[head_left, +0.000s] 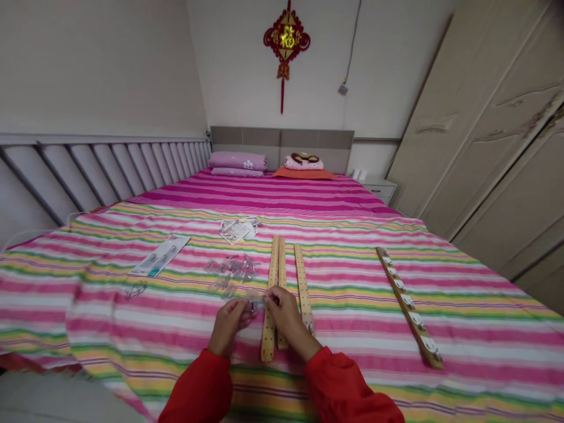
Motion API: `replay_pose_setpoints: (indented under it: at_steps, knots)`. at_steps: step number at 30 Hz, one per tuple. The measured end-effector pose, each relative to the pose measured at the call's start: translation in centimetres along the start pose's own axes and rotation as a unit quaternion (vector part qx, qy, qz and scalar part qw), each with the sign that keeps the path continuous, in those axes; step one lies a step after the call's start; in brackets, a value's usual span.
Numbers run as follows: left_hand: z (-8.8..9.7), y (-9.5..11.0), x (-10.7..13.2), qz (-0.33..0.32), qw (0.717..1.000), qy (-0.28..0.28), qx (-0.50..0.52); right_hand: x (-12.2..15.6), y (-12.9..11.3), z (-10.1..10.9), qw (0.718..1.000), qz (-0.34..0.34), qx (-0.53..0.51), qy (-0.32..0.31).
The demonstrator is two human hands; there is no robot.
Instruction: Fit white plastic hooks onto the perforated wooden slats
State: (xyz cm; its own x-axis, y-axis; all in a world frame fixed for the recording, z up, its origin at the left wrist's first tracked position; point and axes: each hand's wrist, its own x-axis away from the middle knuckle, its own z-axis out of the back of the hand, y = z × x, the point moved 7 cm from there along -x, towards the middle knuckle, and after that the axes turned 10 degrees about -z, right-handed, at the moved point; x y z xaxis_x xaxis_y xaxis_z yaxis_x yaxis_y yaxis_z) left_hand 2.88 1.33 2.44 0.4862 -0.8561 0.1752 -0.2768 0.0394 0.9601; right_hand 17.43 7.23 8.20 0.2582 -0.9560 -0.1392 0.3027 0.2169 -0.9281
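Observation:
Between both hands is a small clear plastic packet (254, 304), with something metallic-looking inside that is too small to name. My left hand (232, 320) pinches its left side. My right hand (284, 311) pinches its right side, above two perforated wooden strips (268, 338) that lie close together. Just right of that hand, a third perforated wooden strip (302, 276) has a small metal piece at its near end. Beyond the hands lie several clear packets and metal hooks (238, 267) in a loose pile.
A brown rail with white hooks (408, 301) lies at right. At left are a blister card with hooks (161, 256) and a loop of thin wire (136, 289). Cards (238, 230) are heaped farther back on the striped bedsheet (352, 346). Pillows (238, 161) rest by the headboard.

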Motion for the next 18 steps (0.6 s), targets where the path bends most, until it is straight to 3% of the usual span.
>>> replay_pose_setpoints:
  at_steps: [7,14,16,18]
  knots:
    - [0.7,0.5,-0.4,-0.039,0.999,0.013,-0.025,0.0,0.2,-0.8,0.999,0.002,-0.019,-0.028]
    - [1.3,0.0,-0.4,0.012,0.992,0.071,0.107,0.0,0.2,-0.7,1.0,0.002,-0.006,-0.003]
    - [2.0,0.1,-0.7,-0.014,0.991,0.088,0.102,-0.4,0.7,-0.6,1.0,-0.022,-0.014,0.008]
    - [2.7,0.8,-1.0,-0.085,0.991,0.097,0.047,-0.7,1.3,-0.6,0.998,-0.047,-0.026,0.013]
